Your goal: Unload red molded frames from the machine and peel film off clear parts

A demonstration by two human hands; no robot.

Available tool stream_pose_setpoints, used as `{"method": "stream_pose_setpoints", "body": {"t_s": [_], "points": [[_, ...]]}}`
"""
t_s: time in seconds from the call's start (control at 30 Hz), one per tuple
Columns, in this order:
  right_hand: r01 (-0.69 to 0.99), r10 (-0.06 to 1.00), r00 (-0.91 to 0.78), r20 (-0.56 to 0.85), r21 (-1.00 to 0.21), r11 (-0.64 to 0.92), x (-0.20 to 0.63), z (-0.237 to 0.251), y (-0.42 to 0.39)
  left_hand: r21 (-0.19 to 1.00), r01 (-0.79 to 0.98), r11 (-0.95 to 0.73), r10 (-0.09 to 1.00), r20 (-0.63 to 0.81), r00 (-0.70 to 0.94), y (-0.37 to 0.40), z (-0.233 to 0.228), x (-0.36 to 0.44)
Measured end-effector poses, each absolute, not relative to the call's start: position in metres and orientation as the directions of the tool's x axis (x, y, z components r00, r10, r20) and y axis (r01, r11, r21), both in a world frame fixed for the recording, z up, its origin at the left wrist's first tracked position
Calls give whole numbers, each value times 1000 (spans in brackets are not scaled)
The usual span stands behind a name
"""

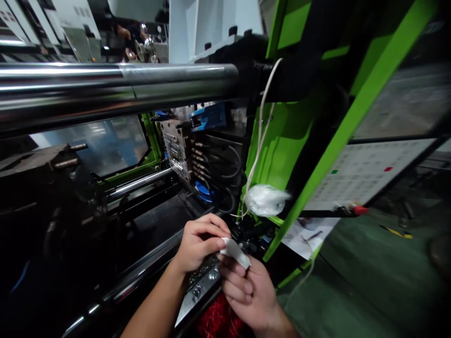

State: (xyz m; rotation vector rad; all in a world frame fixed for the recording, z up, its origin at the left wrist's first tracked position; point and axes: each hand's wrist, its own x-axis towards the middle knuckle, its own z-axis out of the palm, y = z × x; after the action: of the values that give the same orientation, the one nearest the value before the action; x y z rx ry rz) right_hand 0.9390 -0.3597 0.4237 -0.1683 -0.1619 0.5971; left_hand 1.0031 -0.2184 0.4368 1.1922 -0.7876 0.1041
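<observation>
Low in the middle of the head view, my two hands meet at a small, white, slightly curved strip (pixel 236 252); whether it is folded tissue, cloth or something stiffer I cannot tell. My left hand (pixel 200 241) pinches its upper left end between thumb and fingers. From below, my right hand (pixel 248 291) grips the lower right end, with its fingers curled towards me. Just beyond my hands, a bundled clear plastic bag (pixel 266 199) rests by the green machine frame. Farther in stands a metal mould (pixel 176 148) with several hoses on its side.
Thick polished bars (pixel 120 87) cross the machine's upper part. A green frame (pixel 338 155) slants along the right, beside a button panel (pixel 366 173). A white cord (pixel 260 131) hangs near the bag. Small shiny pieces lie on a metal ledge (pixel 192 300). Another person (pixel 130 37) is in the background.
</observation>
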Motion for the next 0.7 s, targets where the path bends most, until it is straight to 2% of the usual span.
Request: {"method": "stream_pose_setpoints", "body": {"t_s": [0.07,0.13,0.17,0.23,0.3,0.33,0.4,0.47,0.57,0.67,0.7], "points": [[-548,569,822,27,-239,802,946,421,-364,814,-461,353,-329,569,753,-218,440,1006],[-513,512,854,-94,-320,797,953,419,-370,813,-443,378,-268,554,788,-219,438,1013],[-444,424,894,-144,-401,801,956,419,-373,805,-431,409,-219,545,810,-219,436,1018],[-183,116,982,-146,-634,751,962,421,-381,806,-407,430,-122,499,858,-220,432,1029],[124,-198,980,17,-833,540,967,427,-388,850,-382,361,-79,436,896,-222,428,1036],[230,-279,953,121,-888,398,969,432,-390,876,-376,302,-82,416,905,-223,428,1038],[330,-294,916,273,-930,164,972,442,-389,902,-384,199,-114,410,905,-226,428,1039],[358,-249,909,334,-932,56,977,452,-384,901,-406,153,-138,426,894,-230,429,1037],[378,-264,899,348,-923,71,984,457,-374,908,-387,163,-141,410,901,-233,429,1034],[364,-314,897,312,-923,125,989,453,-369,916,-324,236,-225,376,899,-235,424,1032],[341,-298,910,287,-928,149,989,451,-370,915,-308,259,-259,373,891,-235,421,1033]]}}
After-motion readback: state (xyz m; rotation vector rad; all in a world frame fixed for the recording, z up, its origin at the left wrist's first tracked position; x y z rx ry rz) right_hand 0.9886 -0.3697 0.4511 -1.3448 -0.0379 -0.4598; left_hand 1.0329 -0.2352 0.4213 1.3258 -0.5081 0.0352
